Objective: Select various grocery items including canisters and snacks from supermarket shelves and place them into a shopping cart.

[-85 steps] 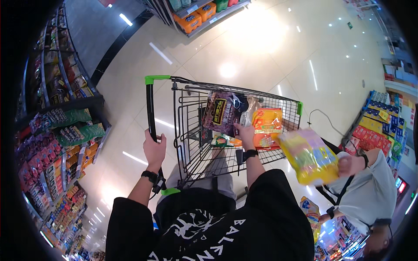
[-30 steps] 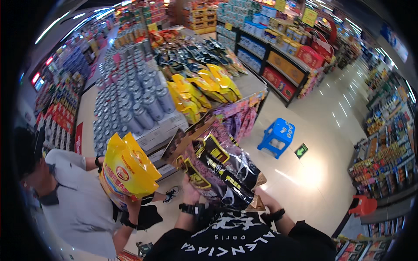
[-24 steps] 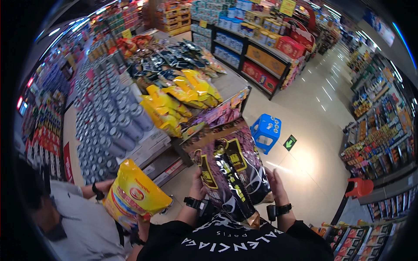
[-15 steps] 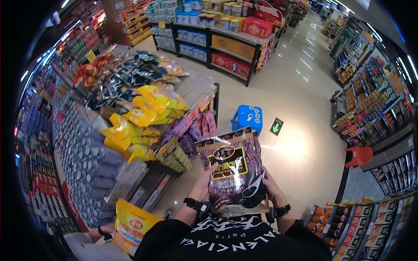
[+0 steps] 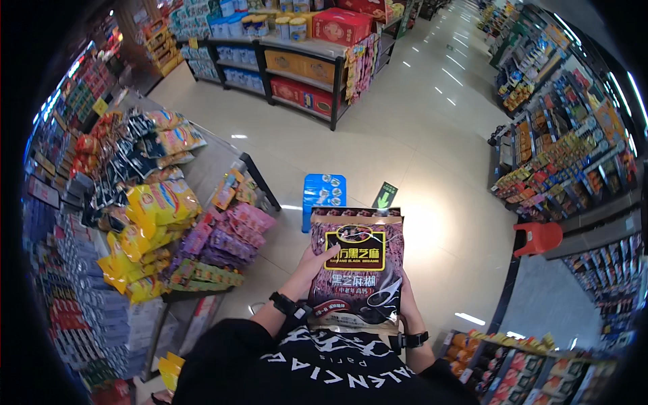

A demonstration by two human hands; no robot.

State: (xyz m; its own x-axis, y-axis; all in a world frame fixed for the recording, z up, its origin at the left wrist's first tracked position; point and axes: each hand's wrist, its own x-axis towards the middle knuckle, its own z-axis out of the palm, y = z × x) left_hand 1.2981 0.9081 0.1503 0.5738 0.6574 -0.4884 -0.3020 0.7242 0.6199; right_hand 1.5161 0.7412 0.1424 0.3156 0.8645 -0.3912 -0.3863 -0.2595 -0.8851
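Purple and black glossy film makes up the large bag (image 5: 356, 287), held nearly upright before the wearer's torso, printed front facing up toward the camera. It sits between the two hands, touching both. Left hand (image 5: 312, 266): clamped on the bag's left edge, thumb lying flat over the front beside the yellow-framed label, its other fingers hidden behind. Right hand (image 5: 410, 302): closed against the right edge, set lower than the left; its finger placement behind the bag cannot be determined. Bag's lower end lies close to the black shirt (image 5: 337, 368); whether they touch cannot be told. Each wrist carries a dark band. Beyond the bag's top edge, on the floor, stand a blue stool (image 5: 325, 189) and a green arrow sign (image 5: 385, 196). Yellow packets (image 5: 158, 206) and purple packets (image 5: 233, 233) occupy the display to the left, apart from both hands. A red stool (image 5: 538, 237) stands well to the right.
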